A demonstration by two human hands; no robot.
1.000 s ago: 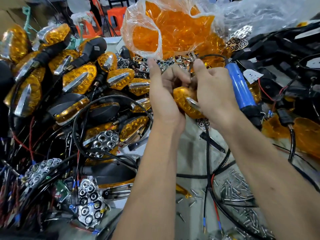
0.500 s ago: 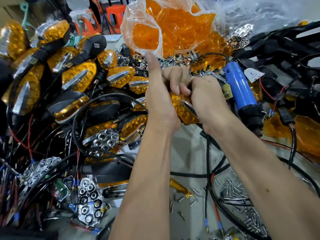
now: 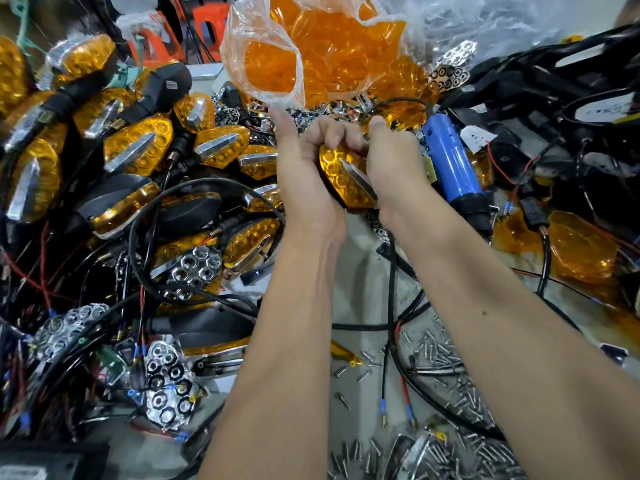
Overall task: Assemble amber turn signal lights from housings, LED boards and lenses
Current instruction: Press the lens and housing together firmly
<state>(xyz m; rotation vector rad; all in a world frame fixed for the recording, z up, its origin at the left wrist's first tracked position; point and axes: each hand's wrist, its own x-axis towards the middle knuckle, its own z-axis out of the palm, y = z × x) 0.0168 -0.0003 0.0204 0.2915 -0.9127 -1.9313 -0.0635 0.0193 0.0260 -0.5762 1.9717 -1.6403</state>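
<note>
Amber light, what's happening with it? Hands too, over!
Both hands, left hand and right hand, grip the amber light above the bench. Lens on. Blue screwdriver lies beside, nothing blocking.

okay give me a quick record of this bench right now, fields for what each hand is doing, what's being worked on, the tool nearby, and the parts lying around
left hand: left hand grips the turn signal light, index finger pointing up
right hand: right hand grips the same light from the other side
workpiece: turn signal light, amber lens with chrome strip, held above the bench
tool: blue electric screwdriver lying just right of the hands
lens supply: plastic bag of amber lenses behind the hands
finished pile: assembled lights heaped at left
fasteners: loose screws scattered at lower right
reflectors: chrome reflector plate at lower left
</note>
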